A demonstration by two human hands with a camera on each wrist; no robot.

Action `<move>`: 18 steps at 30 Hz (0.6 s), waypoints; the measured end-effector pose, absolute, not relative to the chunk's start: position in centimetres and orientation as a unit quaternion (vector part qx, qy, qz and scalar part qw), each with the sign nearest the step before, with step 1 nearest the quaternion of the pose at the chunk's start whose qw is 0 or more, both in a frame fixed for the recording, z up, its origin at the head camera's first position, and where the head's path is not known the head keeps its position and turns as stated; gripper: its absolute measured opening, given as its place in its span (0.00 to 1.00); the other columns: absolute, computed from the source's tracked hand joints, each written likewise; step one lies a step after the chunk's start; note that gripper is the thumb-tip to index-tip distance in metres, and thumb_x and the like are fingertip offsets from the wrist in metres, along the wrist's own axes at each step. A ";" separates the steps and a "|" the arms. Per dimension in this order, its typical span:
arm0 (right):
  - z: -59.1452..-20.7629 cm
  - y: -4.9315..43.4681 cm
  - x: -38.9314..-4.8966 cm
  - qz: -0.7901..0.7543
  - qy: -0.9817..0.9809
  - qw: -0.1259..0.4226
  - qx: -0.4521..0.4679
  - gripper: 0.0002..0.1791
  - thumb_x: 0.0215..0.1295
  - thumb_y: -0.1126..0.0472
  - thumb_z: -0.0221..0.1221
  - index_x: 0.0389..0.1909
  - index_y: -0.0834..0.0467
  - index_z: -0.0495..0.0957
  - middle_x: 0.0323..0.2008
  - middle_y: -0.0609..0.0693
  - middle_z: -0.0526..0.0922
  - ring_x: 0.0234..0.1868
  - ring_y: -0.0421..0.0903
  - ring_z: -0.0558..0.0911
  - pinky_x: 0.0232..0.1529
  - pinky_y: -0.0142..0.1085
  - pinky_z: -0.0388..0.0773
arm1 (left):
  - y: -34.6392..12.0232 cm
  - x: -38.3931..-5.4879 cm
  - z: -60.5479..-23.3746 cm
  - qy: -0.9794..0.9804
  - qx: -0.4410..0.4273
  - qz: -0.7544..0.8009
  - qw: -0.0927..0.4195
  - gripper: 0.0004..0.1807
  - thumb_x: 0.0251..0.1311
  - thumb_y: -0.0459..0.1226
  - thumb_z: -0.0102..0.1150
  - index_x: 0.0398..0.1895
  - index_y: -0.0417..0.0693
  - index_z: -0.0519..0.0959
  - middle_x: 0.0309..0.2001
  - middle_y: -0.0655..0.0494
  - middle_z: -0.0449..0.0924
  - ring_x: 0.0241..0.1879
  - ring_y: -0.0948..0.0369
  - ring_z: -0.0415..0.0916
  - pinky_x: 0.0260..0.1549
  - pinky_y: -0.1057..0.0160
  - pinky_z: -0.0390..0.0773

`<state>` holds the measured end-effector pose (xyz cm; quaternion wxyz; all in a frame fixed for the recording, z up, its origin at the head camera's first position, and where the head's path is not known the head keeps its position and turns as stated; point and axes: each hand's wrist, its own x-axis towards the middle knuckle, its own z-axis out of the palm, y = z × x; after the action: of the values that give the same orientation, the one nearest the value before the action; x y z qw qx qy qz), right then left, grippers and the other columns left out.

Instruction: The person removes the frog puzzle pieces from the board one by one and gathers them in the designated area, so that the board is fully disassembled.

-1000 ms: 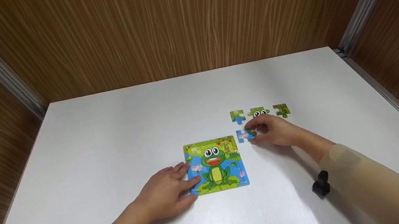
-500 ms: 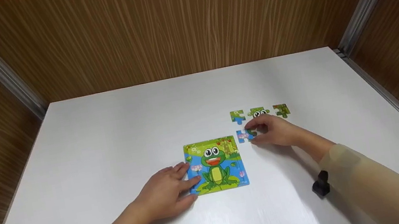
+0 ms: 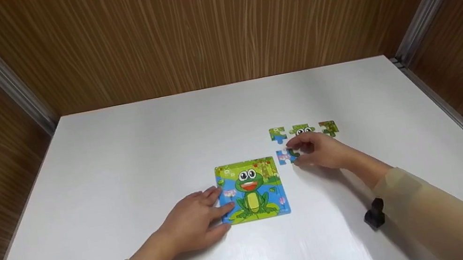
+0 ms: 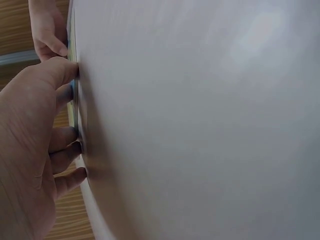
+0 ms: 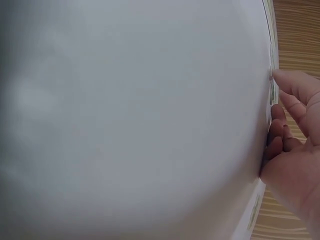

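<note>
A square frog puzzle board (image 3: 252,190) lies flat on the white table in the head view. My left hand (image 3: 193,222) rests at its left side, fingers spread, with the thumb and some fingertips touching the border. To the board's upper right, my right hand (image 3: 321,151) bends its thumb and index finger about the right part of a blue puzzle piece (image 3: 284,157) with a pink flower. The palm and the other fingers hide whatever lies beneath them. In the right wrist view, the right hand (image 5: 297,125) has its fingertips down at the table surface.
Behind the right hand lie a green and blue corner piece (image 3: 277,134), a piece with the frog's eyes (image 3: 303,129) and a green corner piece (image 3: 329,127). Wood-grain panels (image 3: 213,23) enclose the white table (image 3: 144,150) at the back and sides.
The head view has shifted very slightly. Both hands, the board and the pieces keep the same places relative to one another.
</note>
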<state>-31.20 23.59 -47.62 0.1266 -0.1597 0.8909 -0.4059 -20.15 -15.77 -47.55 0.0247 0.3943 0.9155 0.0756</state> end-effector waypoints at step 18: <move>-44.2 19.2 -28.5 -0.418 0.862 0.084 -0.276 0.20 0.68 0.62 0.71 0.59 0.63 0.84 0.51 0.59 0.87 0.48 0.50 0.81 0.49 0.40 0.80 | -15.7 -20.1 -47.3 0.913 0.397 0.090 0.020 0.26 0.74 0.53 0.55 0.71 0.58 0.81 0.72 0.36 0.72 0.74 0.44 0.69 0.69 0.43 0.71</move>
<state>-28.52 19.19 -44.25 0.0840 -0.2756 0.8617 -0.4177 -20.14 -15.69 -47.27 0.0195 0.3973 0.9131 0.0898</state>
